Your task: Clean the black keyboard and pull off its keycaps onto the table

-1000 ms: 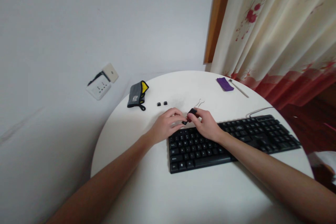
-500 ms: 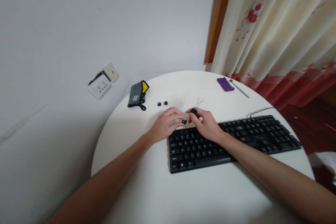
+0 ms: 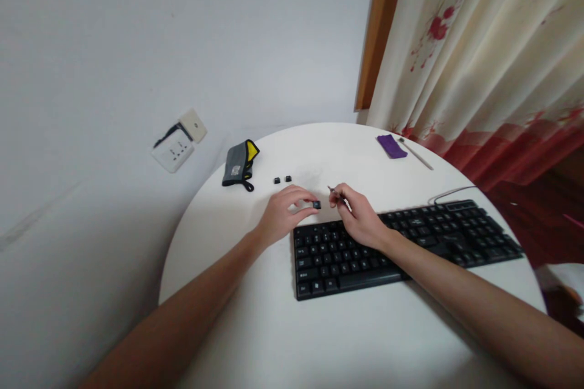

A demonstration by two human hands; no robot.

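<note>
A black keyboard (image 3: 401, 246) lies on the round white table (image 3: 283, 328). My left hand (image 3: 285, 216) rests beside the keyboard's far left corner, its fingertips pinched on a small black keycap (image 3: 317, 204). My right hand (image 3: 360, 216) hovers over the keyboard's upper left keys, fingers closed on a thin wire keycap puller (image 3: 333, 189) whose tip pokes out leftwards. The two hands are a little apart. Two more loose black keycaps (image 3: 281, 180) sit on the table just beyond my left hand.
A grey and yellow pouch (image 3: 238, 164) lies at the table's far left. A purple cloth (image 3: 391, 146) and a thin stick (image 3: 416, 154) lie at the far right by the curtain. The keyboard cable (image 3: 449, 192) curls off behind it. A wall socket (image 3: 176, 144) is at left.
The keycap came off the puller and stays in my left fingertips, which moved slightly left. My right hand turned the puller, so its wire loops no longer stand up.
</note>
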